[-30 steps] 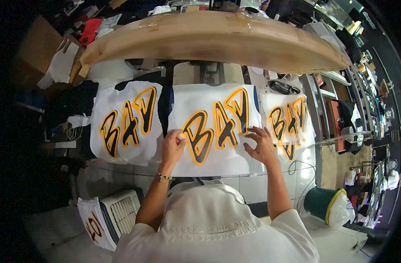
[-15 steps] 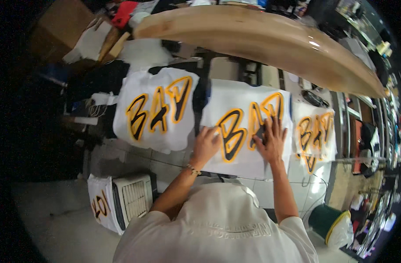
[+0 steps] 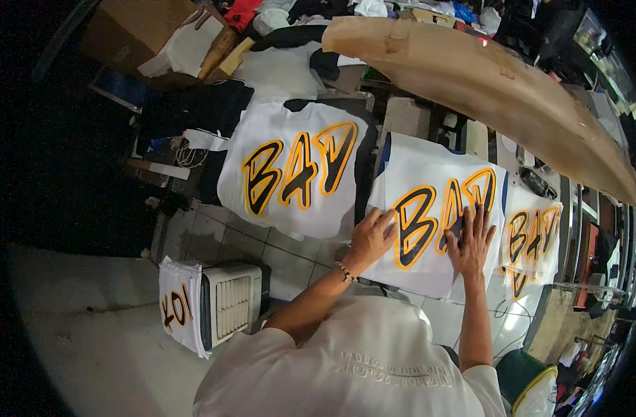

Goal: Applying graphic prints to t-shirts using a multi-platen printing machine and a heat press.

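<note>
In front of me a white shirt [image 3: 419, 274] lies on a flat press bed, dark blue showing at its edges. Across it runs large slanted black lettering [image 3: 414, 226] outlined in orange, with what looks like a thin sheet over it. My right hand [image 3: 473, 243] lies flat on the right part of the lettering, fingers spread. Beside the lettering's left edge my left hand [image 3: 371, 242], with a beaded bracelet at the wrist, has its fingers curled together against the white surface. What they pinch, if anything, is hidden.
Another white shirt [image 3: 297, 222] with matching lettering lies on a bed to the left; printed sheets [image 3: 533, 233] hang at the right. A long brown padded board [image 3: 471, 76] spans the far side. Lower left stand a vented white appliance [image 3: 233, 306] and folded printed cloth [image 3: 181, 340]; lower right, a green bin [image 3: 523, 379].
The whole view has swung, so everything sits farther right and slightly lower in the picture. Both hands stay at about the same places on the shirt.
</note>
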Demonstrator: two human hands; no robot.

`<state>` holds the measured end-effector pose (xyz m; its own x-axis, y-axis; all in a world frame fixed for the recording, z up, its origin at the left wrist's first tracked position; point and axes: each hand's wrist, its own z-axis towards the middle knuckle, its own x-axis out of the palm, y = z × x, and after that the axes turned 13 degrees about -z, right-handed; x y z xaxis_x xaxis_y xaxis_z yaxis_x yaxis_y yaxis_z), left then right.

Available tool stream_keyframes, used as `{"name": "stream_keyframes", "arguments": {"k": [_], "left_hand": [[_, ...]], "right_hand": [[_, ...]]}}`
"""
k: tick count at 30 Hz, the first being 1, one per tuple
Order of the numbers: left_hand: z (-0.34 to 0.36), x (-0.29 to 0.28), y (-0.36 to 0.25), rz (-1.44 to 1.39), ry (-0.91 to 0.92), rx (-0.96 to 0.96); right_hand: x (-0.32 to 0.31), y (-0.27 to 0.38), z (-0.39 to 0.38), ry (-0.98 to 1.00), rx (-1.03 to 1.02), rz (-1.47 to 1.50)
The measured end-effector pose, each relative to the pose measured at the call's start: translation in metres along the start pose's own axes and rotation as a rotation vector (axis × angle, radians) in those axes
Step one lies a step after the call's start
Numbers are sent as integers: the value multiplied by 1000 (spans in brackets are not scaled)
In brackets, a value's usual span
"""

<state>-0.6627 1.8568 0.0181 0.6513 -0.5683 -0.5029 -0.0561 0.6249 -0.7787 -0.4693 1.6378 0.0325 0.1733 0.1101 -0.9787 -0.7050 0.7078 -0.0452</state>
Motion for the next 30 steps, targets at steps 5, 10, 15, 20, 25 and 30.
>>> {"name": "stream_keyframes", "arguments": {"k": [5,10,15,20,25,30], "left_hand": [[2,2,4,-19,6,3],[1,5,10,-23,-10,59],[0,5,12,-27,12,61],[0,5,10,-85,-10,14],[20,0,-16,93,64,129],[42,15,-24,-32,184,226]], "right_hand": [[-2,0,3,-2,6,-2],[-1,0,3,-3,0,-10],[0,-1,1,-1,3,-20],[1,-1,1,9,8,-14],[-2,-2,0,14,6,-4],[-4,2,3,37,13,-29]]}}
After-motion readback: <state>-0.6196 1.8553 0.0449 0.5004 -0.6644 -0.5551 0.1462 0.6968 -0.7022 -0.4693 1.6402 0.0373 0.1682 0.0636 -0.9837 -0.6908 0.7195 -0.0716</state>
